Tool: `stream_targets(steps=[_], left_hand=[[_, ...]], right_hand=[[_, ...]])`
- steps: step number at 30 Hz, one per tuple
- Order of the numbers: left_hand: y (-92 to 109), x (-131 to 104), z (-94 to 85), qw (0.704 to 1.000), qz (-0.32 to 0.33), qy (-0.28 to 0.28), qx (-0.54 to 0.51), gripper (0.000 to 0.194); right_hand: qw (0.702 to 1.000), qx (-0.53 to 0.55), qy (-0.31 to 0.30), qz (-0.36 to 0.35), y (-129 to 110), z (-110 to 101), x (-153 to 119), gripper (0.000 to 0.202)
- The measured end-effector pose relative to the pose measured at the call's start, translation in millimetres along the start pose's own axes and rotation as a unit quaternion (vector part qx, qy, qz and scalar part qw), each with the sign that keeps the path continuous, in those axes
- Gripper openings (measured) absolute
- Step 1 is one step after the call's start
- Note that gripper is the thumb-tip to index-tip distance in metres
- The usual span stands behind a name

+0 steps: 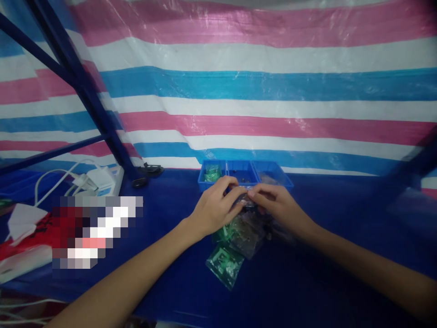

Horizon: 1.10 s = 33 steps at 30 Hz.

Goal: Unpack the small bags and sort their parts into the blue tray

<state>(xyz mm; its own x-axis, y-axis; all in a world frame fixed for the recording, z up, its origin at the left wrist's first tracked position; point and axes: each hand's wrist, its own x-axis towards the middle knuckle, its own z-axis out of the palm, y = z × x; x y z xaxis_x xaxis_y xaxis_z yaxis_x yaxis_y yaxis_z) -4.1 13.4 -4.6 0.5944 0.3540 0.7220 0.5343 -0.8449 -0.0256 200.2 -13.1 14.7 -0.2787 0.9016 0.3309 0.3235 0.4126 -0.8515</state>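
Observation:
Both my left hand (218,202) and my right hand (276,202) are closed on a small clear plastic bag (246,198), fingertips almost meeting. What lies inside the bag is too blurred to make out. Under my hands spreads a loose pile of clear bags (251,234) with small parts in them. A green plastic packet (225,265) lies at the near side of the pile. Just beyond my fingers stands a blue divided tray (201,183) with three compartments. Green packets (212,173) fill its left one, a few small dark pieces sit in the middle, and clear bags lie in the right.
On the left of the blue table (164,205) are a white power strip (116,180) with plugs and cables, a red bag (41,230) and a pixelated patch. A small black object (152,169) lies near the frame post (99,114). Striped sheeting (256,86) hangs behind.

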Motion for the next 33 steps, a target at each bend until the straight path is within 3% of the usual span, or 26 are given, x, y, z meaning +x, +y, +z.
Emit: stream_targets(steps=[8,11,14,18,23,24,26,28,31,33], left_hand=[[-3,1,1.3,0.997,-0.037,0.005,-0.066,0.016],[-5,-1,4.0,0.993,-0.074,0.008,-0.094,0.020],[-4,-1,4.6,0.988,-0.102,-0.009,-0.118,0.029],[-5,1,0.7,0.986,-0.127,-0.013,-0.108,0.035],[-10,1,-0.9,0.989,-0.128,-0.034,-0.066,0.028],[-11,0,-0.2,0.990,-0.123,-0.041,-0.055,0.027],[-14,-1,1.1,0.992,-0.112,-0.056,-0.035,0.025],[-17,-1,0.5,0.992,-0.102,-0.074,-0.013,0.023],[-25,1,-6.6,0.990,-0.088,-0.112,0.015,0.022],[-30,3,-14.3,0.985,-0.076,-0.151,0.029,0.022]], right_hand=[[0.999,0.015,0.010,-0.044,10,-1,-2,0.024],[0.997,-0.020,0.004,-0.073,12,0,-2,0.019],[0.997,-0.046,0.005,-0.055,11,-4,0,0.018],[0.992,-0.088,0.082,-0.046,8,-22,11,0.017],[0.964,-0.164,0.200,-0.059,30,-59,30,0.021],[0.958,-0.200,0.200,-0.056,39,-66,34,0.023],[0.940,-0.307,0.142,-0.048,57,-78,40,0.023],[0.908,-0.398,0.110,-0.068,69,-86,43,0.024],[0.874,-0.458,0.115,-0.112,69,-87,42,0.027],[0.875,-0.451,0.115,-0.132,60,-81,39,0.027]])
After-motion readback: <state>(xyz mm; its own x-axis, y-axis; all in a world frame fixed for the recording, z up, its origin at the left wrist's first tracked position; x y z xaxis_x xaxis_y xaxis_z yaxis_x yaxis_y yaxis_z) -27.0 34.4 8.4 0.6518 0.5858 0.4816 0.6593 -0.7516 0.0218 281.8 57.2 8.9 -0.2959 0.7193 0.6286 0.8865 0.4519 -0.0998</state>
